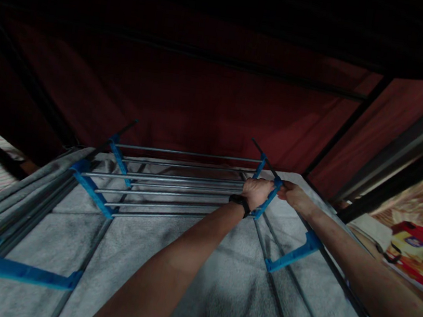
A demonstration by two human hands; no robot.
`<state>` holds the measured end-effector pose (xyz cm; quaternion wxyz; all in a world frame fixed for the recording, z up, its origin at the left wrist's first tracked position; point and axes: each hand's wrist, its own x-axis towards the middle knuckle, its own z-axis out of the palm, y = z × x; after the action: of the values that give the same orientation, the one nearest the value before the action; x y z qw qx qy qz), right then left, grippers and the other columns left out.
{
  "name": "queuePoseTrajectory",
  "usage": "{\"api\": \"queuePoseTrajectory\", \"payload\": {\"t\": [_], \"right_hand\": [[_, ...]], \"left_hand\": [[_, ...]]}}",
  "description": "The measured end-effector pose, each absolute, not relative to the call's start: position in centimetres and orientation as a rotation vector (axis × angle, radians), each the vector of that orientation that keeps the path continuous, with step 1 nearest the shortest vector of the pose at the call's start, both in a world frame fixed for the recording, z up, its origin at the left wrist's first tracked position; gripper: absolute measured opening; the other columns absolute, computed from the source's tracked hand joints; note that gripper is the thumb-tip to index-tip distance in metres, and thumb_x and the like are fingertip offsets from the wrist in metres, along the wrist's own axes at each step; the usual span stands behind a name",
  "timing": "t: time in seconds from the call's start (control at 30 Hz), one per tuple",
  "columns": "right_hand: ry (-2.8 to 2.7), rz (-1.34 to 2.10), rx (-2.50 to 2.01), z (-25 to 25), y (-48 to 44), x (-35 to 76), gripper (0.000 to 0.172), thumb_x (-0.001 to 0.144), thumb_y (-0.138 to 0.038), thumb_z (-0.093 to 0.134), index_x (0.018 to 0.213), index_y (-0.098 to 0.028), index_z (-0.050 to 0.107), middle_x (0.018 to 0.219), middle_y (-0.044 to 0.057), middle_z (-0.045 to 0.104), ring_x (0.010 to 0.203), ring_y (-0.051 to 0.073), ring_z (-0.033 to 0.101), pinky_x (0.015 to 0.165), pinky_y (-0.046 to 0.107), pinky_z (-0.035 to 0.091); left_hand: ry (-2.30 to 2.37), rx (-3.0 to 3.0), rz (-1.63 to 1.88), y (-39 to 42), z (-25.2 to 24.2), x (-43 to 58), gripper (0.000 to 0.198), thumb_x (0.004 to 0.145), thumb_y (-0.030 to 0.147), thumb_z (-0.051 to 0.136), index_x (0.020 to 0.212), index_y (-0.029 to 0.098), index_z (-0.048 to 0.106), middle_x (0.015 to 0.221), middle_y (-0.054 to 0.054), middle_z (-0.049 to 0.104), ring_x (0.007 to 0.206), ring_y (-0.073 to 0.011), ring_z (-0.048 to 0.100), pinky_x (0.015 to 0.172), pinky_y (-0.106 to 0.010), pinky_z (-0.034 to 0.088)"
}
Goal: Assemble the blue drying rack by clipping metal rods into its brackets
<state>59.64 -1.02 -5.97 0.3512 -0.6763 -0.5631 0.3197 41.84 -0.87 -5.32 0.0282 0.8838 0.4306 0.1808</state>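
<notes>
A rack of metal tubes (pixel 175 193) with blue plastic brackets lies across grey cloth, its joined tubes running left to right. At its right end, my left hand (pixel 257 190) has its fingers wrapped at the right blue bracket (pixel 267 204); a black band circles that wrist. Reaching from the other side, my right hand (pixel 293 196) closes its fingertips on the same bracket near its upper corner, by the side pole. My palm and wrist hide part of the tube ends. The matching left bracket (pixel 92 191) holds the tubes' other ends.
Two more blue brackets, one at lower left (pixel 11 264) and one at right (pixel 294 253), sit on the long side poles. Dark red fabric (pixel 211 106) on a dark frame rises behind. A red and yellow package (pixel 420 256) lies at far right.
</notes>
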Motion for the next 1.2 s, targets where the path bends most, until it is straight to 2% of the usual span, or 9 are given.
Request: {"api": "queuePoseTrajectory", "payload": {"t": [0.2,0.37,0.5,0.7,0.87,1.03,1.2], "right_hand": [[-1.337,0.914,-1.728,-4.6,-2.1,58.7,0.011,0.078,-0.018,0.064,0.087,-0.018,0.070,0.076,0.005,0.072,0.083,0.019,0.068,0.078,0.028,0.056],[-1.351,0.957,-1.725,-3.0,-3.3,58.1,0.016,0.070,-0.015,0.067,0.086,-0.018,0.071,0.080,0.004,0.072,0.087,0.018,0.065,0.076,0.026,0.053],[-1.237,0.998,-1.742,-2.7,-3.5,57.6,0.012,0.075,-0.018,0.069,0.087,-0.018,0.071,0.086,0.005,0.073,0.080,0.015,0.062,0.072,0.025,0.052],[-1.165,1.054,-1.710,-2.9,-3.1,57.4,0.001,0.080,-0.019,0.069,0.081,-0.019,0.069,0.078,0.005,0.072,0.074,0.015,0.064,0.071,0.024,0.054],[-1.170,1.067,-1.715,-3.0,-2.9,57.6,0.013,0.084,-0.014,0.060,0.087,-0.018,0.071,0.080,0.007,0.074,0.074,0.015,0.066,0.066,0.022,0.054],[-1.211,1.038,-1.727,-2.9,-3.0,57.4,0.010,0.085,-0.019,0.063,0.088,-0.019,0.073,0.082,0.007,0.075,0.076,0.016,0.067,0.069,0.024,0.056],[-1.168,1.057,-1.753,-2.6,-3.1,56.9,0.018,0.087,-0.015,0.057,0.093,-0.018,0.074,0.085,0.007,0.076,0.076,0.015,0.067,0.068,0.022,0.054]], "left_hand": [[1.321,2.707,0.529,-1.0,-5.0,41.8,0.034,0.107,0.035,0.040,0.110,0.022,0.071,0.102,-0.008,0.076,0.096,-0.0215,0.073,0.081,-0.030,0.052],[1.342,2.710,0.540,-1.1,-4.9,41.7,0.037,0.107,0.037,0.037,0.112,0.020,0.070,0.105,-0.009,0.076,0.099,-0.0227,0.073,0.083,-0.032,0.052],[1.352,2.683,0.514,-1.2,-4.7,41.6,0.039,0.107,0.037,0.037,0.111,0.020,0.071,0.104,-0.010,0.076,0.100,-0.0230,0.073,0.084,-0.032,0.052],[1.350,2.675,0.551,-1.1,-4.8,41.5,0.038,0.107,0.037,0.036,0.111,0.020,0.071,0.103,-0.009,0.076,0.100,-0.0230,0.073,0.084,-0.033,0.052],[1.332,2.666,0.590,-0.9,-5.3,41.5,0.037,0.107,0.038,0.038,0.109,0.021,0.070,0.104,-0.008,0.076,0.100,-0.0230,0.072,0.083,-0.032,0.052],[1.328,2.660,0.577,-0.8,-5.4,41.5,0.037,0.107,0.037,0.038,0.110,0.022,0.071,0.107,-0.007,0.077,0.101,-0.0220,0.072,0.083,-0.031,0.052],[1.338,2.662,0.591,-0.7,-5.5,41.5,0.037,0.107,0.037,0.038,0.109,0.021,0.071,0.105,-0.008,0.076,0.100,-0.0229,0.073,0.083,-0.033,0.052]]}}
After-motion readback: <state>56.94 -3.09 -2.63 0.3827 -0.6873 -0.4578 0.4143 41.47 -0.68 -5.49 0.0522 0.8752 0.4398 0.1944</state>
